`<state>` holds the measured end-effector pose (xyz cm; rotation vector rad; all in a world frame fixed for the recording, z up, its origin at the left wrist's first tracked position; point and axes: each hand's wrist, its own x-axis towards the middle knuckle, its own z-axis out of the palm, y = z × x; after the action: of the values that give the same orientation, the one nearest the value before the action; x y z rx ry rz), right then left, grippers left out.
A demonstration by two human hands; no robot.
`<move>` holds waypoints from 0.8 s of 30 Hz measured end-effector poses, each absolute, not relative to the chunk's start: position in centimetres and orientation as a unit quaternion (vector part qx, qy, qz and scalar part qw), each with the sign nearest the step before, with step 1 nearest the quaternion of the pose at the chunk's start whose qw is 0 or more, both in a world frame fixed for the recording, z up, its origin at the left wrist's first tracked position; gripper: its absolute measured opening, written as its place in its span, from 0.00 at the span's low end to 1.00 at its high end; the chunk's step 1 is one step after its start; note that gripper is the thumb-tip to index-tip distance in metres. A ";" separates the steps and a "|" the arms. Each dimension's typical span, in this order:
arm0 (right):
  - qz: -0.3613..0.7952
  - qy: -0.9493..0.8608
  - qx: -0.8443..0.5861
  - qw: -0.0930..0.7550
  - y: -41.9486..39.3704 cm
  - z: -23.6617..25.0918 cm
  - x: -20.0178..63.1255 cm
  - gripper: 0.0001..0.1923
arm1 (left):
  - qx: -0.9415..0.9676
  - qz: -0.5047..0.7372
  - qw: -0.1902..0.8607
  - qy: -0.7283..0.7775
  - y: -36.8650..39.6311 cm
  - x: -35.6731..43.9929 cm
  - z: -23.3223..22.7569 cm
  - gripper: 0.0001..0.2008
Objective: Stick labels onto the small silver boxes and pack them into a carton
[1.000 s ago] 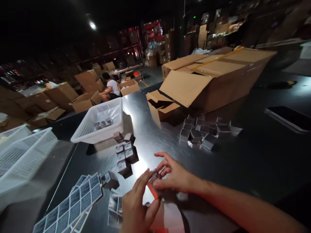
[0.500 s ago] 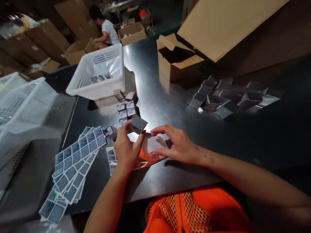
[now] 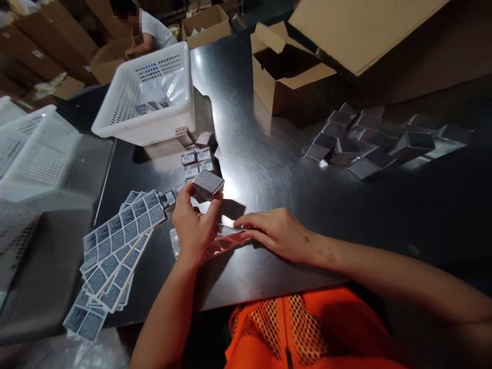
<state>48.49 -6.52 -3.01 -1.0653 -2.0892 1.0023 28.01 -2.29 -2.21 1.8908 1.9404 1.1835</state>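
Observation:
My left hand (image 3: 194,223) is closed round a small grey box (image 3: 208,182), held above the table between thumb and fingers. Below it lies a shiny, wrinkled strip (image 3: 225,242) that reflects orange; whether it is film or foil I cannot tell. At its right end, the fingertips of my right hand (image 3: 274,233) pinch together. Left of my hands, sheets of grey labels (image 3: 123,230) are fanned out, with a dark box (image 3: 168,199) at their upper end. Part of another sheet is hidden behind my left wrist. Several small boxes (image 3: 198,160) with barcodes stand in rows just beyond.
A white basket (image 3: 144,130) with a few small packs stands at the back left, and more baskets (image 3: 42,148) are at the far left. An open carton (image 3: 269,84) stands behind; several dark boxes (image 3: 357,136) lie to the right. A co-worker (image 3: 154,33) sits beyond the table.
My right hand has gone from spread fingers to a pinch at the strip's end. The box in my left hand has turned slightly. The camera view has shifted a little.

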 end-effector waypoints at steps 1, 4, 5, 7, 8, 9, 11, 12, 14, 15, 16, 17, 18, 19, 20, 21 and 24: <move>0.357 -0.792 -0.403 0.288 -6.6 -2.9 48.5 0.10 | 0.637 0.403 0.092 0.650 -2.2 27.9 -2.3 0.23; 0.247 -0.834 -0.354 0.343 -6.9 -2.4 48.5 0.09 | 0.631 0.424 0.115 0.639 -1.9 27.6 -2.5 0.23; 0.198 -0.849 -0.317 0.373 -6.9 -2.1 48.6 0.09 | 0.625 0.430 0.137 0.637 -1.9 27.6 -2.6 0.23; 0.133 -0.870 -0.224 0.419 -7.1 -1.4 48.7 0.08 | 0.608 0.436 0.196 0.634 -1.9 27.6 -2.6 0.24; 0.133 -0.872 -0.178 0.437 -7.1 -0.9 48.8 0.07 | 0.597 0.434 0.231 0.633 -1.9 27.8 -2.7 0.24; 0.159 -0.865 -0.137 0.455 -7.1 -0.4 49.1 0.06 | 0.589 0.432 0.264 0.631 -2.0 28.0 -2.7 0.25; 0.266 -0.817 -0.118 0.498 -7.1 0.5 49.7 0.03 | 0.595 0.433 0.303 0.606 -2.3 28.4 -2.7 0.27; 0.322 -0.777 -0.142 0.522 -7.1 0.9 50.1 0.02 | 0.611 0.436 0.307 0.585 -2.5 28.6 -2.7 0.28; 0.406 -0.685 -0.242 0.555 -6.8 1.5 50.8 0.02 | 0.669 0.434 0.281 0.533 -2.9 28.9 -2.6 0.26; 0.432 -0.644 -0.301 0.555 -6.6 1.6 51.2 0.02 | 0.706 0.427 0.254 0.504 -3.1 28.9 -2.5 0.25; 0.455 -0.608 -0.355 0.545 -6.4 1.7 51.5 0.02 | 0.742 0.414 0.225 0.477 -3.3 29.0 -2.3 0.25; 0.480 -0.580 -0.393 0.528 -6.2 1.8 51.7 0.06 | 0.773 0.398 0.197 0.454 -3.4 28.9 -2.2 0.25; 0.508 -0.556 -0.419 0.507 -6.0 1.8 51.8 0.12 | 0.795 0.382 0.174 0.437 -3.6 28.9 -2.0 0.25; 0.537 -0.536 -0.433 0.487 -5.8 1.7 51.9 0.19 | 0.810 0.370 0.159 0.427 -3.7 28.8 -1.8 0.26; 0.562 -0.516 -0.437 0.477 -5.6 1.7 51.8 0.26 | 0.816 0.359 0.154 0.425 -3.8 28.8 -1.7 0.26; 0.581 -0.498 -0.438 0.472 -5.5 1.6 51.8 0.31 | 0.817 0.351 0.153 0.431 -3.9 28.8 -1.6 0.26; 0.606 -0.458 -0.449 0.470 -5.4 1.4 51.3 0.34 | 0.816 0.338 0.145 0.446 -4.1 28.8 -1.3 0.26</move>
<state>51.28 -5.43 1.36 -1.1006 -1.1232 1.4861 28.84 -4.13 -1.31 2.3511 1.2853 0.9743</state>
